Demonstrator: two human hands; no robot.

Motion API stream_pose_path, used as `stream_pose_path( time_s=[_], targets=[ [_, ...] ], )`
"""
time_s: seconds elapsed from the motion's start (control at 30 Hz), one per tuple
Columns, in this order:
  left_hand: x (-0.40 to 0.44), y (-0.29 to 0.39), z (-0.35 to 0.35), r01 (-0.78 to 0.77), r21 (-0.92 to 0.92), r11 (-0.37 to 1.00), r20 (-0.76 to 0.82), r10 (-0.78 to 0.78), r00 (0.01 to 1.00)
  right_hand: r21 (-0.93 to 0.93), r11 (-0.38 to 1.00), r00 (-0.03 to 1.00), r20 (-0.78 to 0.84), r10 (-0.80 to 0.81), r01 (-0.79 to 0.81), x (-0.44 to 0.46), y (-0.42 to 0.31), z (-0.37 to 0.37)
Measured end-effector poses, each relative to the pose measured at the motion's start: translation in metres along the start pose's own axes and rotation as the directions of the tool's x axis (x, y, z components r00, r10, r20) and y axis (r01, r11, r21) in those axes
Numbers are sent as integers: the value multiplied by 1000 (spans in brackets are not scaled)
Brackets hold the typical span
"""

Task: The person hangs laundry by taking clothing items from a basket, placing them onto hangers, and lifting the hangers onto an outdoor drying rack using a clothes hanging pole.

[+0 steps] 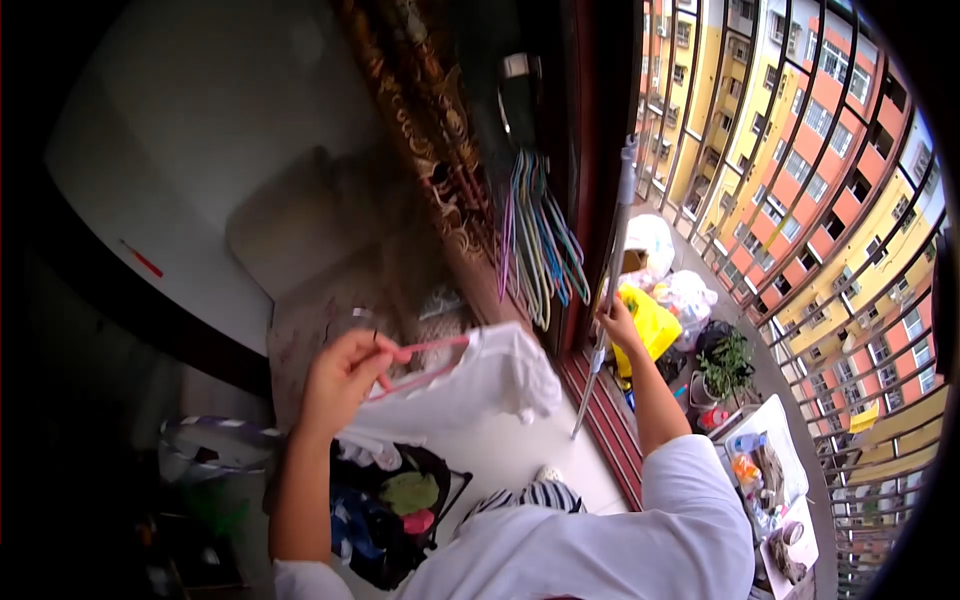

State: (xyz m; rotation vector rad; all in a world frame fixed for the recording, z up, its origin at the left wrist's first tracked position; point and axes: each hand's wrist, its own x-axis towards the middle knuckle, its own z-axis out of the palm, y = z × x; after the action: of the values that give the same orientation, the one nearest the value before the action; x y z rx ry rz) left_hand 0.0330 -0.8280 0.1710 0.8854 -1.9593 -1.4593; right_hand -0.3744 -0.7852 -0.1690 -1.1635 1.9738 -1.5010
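Note:
My left hand (343, 378) is closed on a pink clothes hanger (428, 380), pinching it near its hook. A white garment (470, 388) hangs on the hanger and spreads out toward the right, above the pale floor. With its fingers wrapped round it, my right hand (618, 324) grips a long grey metal pole (618, 222). The pole stands tilted by the window frame, its lower end near the floor. Between my two hands and farther off, several coloured hangers (540, 240) hang in a bunch beside the door frame.
Below my left arm sits a dark basket (455, 492) of clothes. Past the red sill (612, 440) are bags, a yellow bag (648, 325), a potted plant (728, 365) and a cluttered white tray (790, 450). Window bars (790, 180) close off the right side. A patterned curtain (425, 120) hangs ahead.

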Motion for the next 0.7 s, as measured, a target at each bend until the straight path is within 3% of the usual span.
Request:
stream_pose_path(
  time_s=[0.07,0.17,0.23,0.27,0.37,0.4,0.5,0.63,0.7],
  targets=[
    [3,8,5,-33,27,999,27,32,999,54,998,999,36,37,-39,-51,7,-3],
    [8,25,12,-75,-39,996,103,79,992,7,993,993,-13,121,-121,-128,-40,-24],
    [13,33,15,-100,-74,992,172,112,979,3,999,993,-110,36,-36,-172,-71,-28],
    [15,39,18,-131,-76,988,200,144,969,-124,991,988,-156,18,-38,-192,-88,-30],
    [21,62,29,-235,-107,966,268,256,929,-212,961,939,-258,-228,175,-244,-147,-28],
    [23,72,34,-286,-118,951,294,308,905,-235,954,938,-247,-245,187,-260,-151,-28],
    [24,102,52,-427,-130,895,357,444,822,-113,992,931,-353,-91,54,-303,-186,-26],
    [13,135,91,-523,-148,839,396,535,746,-198,980,881,-460,-108,17,-349,-191,-40],
    [6,149,114,-499,-224,837,449,543,710,-244,967,829,-526,-193,71,-367,-195,-49]
  ],
)
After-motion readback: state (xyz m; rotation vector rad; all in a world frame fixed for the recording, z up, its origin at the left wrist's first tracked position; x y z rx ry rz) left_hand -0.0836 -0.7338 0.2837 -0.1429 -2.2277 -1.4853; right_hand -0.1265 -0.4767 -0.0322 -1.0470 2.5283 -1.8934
